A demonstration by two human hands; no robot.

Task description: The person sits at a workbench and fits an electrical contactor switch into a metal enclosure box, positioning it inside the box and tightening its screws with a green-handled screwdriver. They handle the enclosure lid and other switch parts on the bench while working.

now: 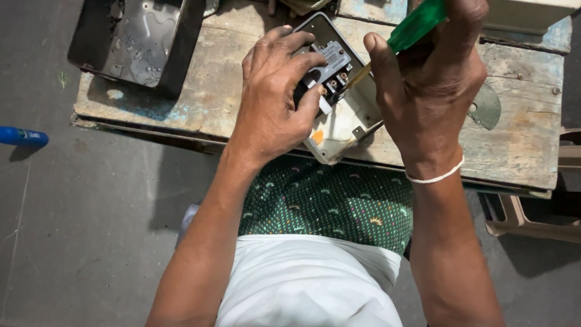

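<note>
Nearest the camera, at the bottom of the frame, sit the person's white shirt and green patterned cloth (327, 203), with two bare forearms rising toward the wooden surface (520, 139). At frame centre the left hand (272, 100) is closed over a black switch block (330, 72), pressing it into an open white switch box (339, 130) that lies tilted, its long axis running from lower centre up toward the upper left. Just right of it, the right hand (433, 91) is clenched around a green-handled screwdriver (417, 24); the shaft slants down and left, its tip meeting the block's terminals between the two hands. Both hands touch the work; the left covers it more.

Counted: one box, one block, one screwdriver, one white band on the right wrist. Farther off, one dark metal enclosure (136, 42) rests at upper left, and one blue object (21, 136) lies on the floor at far left.
</note>
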